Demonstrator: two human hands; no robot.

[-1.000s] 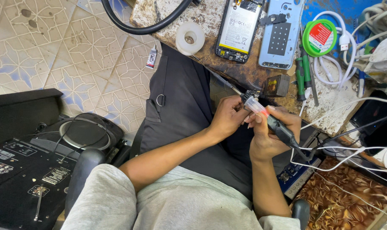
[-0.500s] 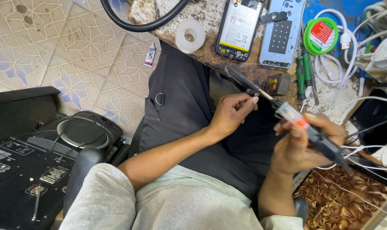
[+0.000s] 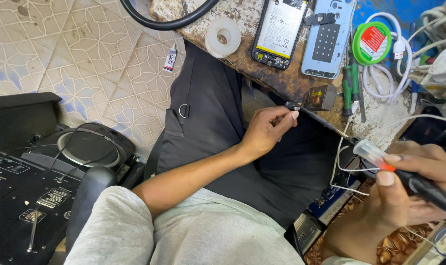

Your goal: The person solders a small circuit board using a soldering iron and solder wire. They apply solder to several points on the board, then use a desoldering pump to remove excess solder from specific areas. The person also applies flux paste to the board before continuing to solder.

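My left hand pinches a small dark circuit part between thumb and fingertips, held over my lap at the edge of the worn workbench. At the lower right, my right hand grips a soldering iron with a black handle and a clear and orange collar. The iron's thin metal tip points up and left and ends close to the small part. Whether the two touch I cannot tell.
On the bench lie an opened phone with its battery showing, a blue phone frame, a white tape roll, a green solder spool, green screwdrivers and white cables. A black appliance stands at left on the tiled floor.
My right hand has drawn the soldering iron down and to the right, away from my left hand. My left hand has moved up toward the bench edge with the small part.
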